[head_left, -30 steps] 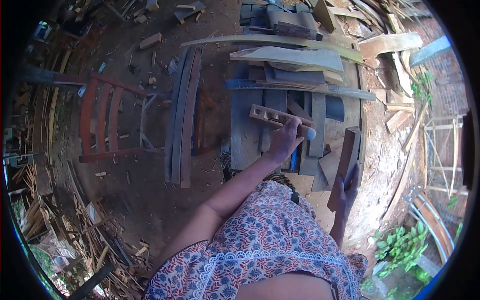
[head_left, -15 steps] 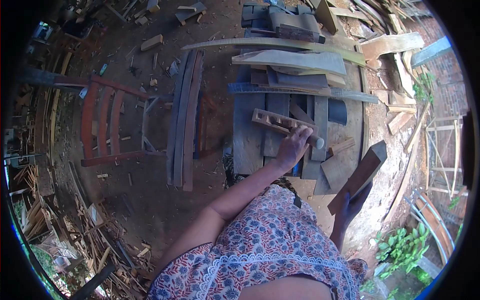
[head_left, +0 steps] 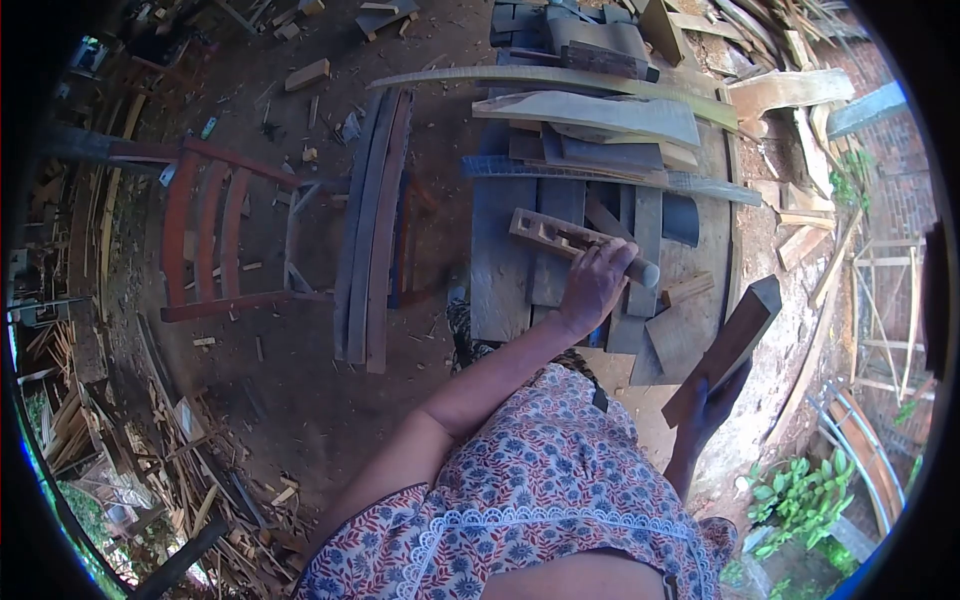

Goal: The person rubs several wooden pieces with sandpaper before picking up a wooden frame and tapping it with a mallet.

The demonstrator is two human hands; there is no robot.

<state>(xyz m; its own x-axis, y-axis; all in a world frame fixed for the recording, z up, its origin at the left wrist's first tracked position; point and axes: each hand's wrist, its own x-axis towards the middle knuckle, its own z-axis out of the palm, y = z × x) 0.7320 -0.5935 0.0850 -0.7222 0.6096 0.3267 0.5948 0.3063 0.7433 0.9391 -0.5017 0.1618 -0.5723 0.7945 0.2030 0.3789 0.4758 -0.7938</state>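
Note:
My left hand [head_left: 597, 280] is closed around a chisel [head_left: 645, 272], whose round, pale handle end sticks out past the fingers; its blade cannot be made out. Under and beside that hand, a wooden piece with several rectangular slots [head_left: 545, 230] lies slanted over the boards. At the lower right, my right hand [head_left: 715, 400] grips a thick, dark wooden block [head_left: 728, 345] near its lower end. The block is held tilted, its far end pointing up and right, apart from the slotted piece.
Boards [head_left: 500, 290] cover the worktable [head_left: 708, 220], with curved planks [head_left: 590, 115] stacked across its far part. Left of it are long dark planks [head_left: 375, 230] and a red-brown chair frame [head_left: 205, 235]. Wood scraps [head_left: 190, 470] litter the ground. Leafy plants [head_left: 805, 510] grow at lower right.
The view has shifted slightly, moving most things a little right or up. Both hands keep their holds, and the slotted piece lies much as before.

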